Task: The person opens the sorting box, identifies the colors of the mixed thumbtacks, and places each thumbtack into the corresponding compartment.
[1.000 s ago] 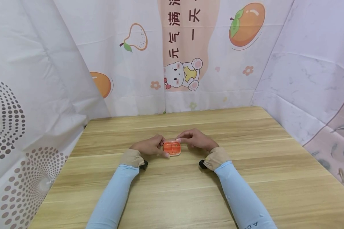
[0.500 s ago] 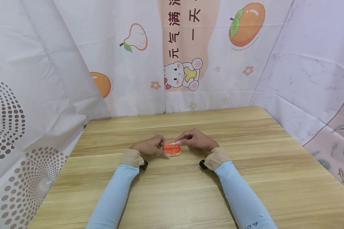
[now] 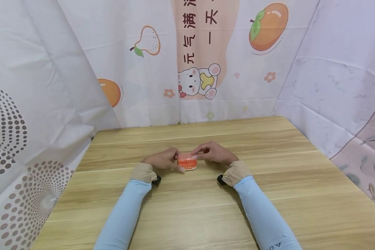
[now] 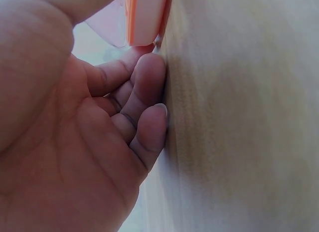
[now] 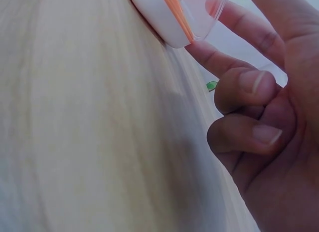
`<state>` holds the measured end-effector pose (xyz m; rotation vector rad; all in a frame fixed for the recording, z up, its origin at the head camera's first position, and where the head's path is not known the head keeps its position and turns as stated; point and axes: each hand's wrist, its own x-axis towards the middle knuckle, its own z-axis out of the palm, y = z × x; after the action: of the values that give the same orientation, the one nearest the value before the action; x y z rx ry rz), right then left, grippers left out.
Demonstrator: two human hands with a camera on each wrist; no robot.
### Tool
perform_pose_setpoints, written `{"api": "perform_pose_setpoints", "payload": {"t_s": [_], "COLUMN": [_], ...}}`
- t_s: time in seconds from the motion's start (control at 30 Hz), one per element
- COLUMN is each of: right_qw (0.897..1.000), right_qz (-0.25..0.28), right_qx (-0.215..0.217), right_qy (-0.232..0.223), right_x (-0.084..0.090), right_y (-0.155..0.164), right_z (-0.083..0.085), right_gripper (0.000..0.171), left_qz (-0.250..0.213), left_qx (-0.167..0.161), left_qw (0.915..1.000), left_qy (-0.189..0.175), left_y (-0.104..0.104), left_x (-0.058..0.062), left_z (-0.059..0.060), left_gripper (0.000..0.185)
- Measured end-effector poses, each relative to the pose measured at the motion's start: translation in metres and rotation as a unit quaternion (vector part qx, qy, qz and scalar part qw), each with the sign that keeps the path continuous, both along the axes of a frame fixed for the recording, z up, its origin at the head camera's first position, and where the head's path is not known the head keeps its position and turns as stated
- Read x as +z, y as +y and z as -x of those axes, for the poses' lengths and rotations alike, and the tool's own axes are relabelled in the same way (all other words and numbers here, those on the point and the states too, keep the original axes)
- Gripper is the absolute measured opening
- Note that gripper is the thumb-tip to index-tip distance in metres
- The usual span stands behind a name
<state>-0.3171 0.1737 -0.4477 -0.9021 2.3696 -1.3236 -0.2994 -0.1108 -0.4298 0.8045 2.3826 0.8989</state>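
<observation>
A small pill box (image 3: 186, 164) with orange divided compartments and a white base sits on the table between my hands. Its clear hinged lid (image 3: 184, 156) is partly raised, slanting over the rear of the compartments. My left hand (image 3: 164, 159) grips the left end of the box, thumb at the front corner and fingers at the back. At the back right, my right hand (image 3: 215, 152) pinches the lid's edge between thumb and forefinger. In the right wrist view a fingertip shows through the clear lid (image 5: 202, 15), another finger touches the box corner, and the remaining fingers are curled.
The wood-grain table (image 3: 187, 208) extends around the box on all sides. A printed curtain (image 3: 137, 86) hangs along its back edge, with more cloth at left and right. Both wrists carry tan wraps with small black devices (image 3: 221, 179).
The clear lid has swung forward and down over the compartments, the right fingertips shifting slightly with it. The left hand and the box have stayed in place.
</observation>
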Motion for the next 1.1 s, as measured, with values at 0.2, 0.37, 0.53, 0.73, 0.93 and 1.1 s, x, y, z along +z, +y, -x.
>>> {"api": "perform_pose_setpoints", "payload": {"t_s": [0.2, 0.37, 0.53, 0.73, 0.93, 1.1], "right_qw": [1.0, 1.0, 1.0, 0.999, 0.999, 0.999], "right_qz": [0.002, -0.002, -0.027, -0.036, -0.035, -0.037], "right_qx": [0.011, 0.007, -0.001, 0.004, 0.005, 0.004], "right_qy": [0.001, -0.015, -0.002, 0.01, 0.006, 0.003], "right_x": [-0.0008, 0.0028, 0.0053, 0.005, 0.0038, 0.0029], "right_y": [-0.0005, -0.0016, -0.0039, -0.0053, -0.0059, -0.0065], "right_z": [0.0, -0.0026, -0.0046, -0.005, -0.0046, -0.0036], "right_gripper": [0.024, 0.026, 0.03, 0.032, 0.032, 0.033], "left_qz": [-0.012, -0.017, -0.013, -0.013, -0.013, -0.017], "left_qx": [-0.004, -0.011, -0.017, -0.018, -0.013, -0.009], "left_qw": [0.9999, 0.9998, 0.9998, 0.9997, 0.9998, 0.9998], "left_qy": [-0.007, -0.006, -0.002, -0.008, -0.008, -0.009], "left_y": [-0.0007, -0.0004, -0.0005, -0.0006, -0.0001, -0.0006], "left_x": [0.0002, 0.0024, 0.0015, 0.0008, 0.0007, 0.0001], "left_z": [-0.0002, -0.0008, 0.0001, 0.0009, 0.0002, 0.0002], "left_gripper": [0.054, 0.054, 0.053, 0.053, 0.055, 0.057]}}
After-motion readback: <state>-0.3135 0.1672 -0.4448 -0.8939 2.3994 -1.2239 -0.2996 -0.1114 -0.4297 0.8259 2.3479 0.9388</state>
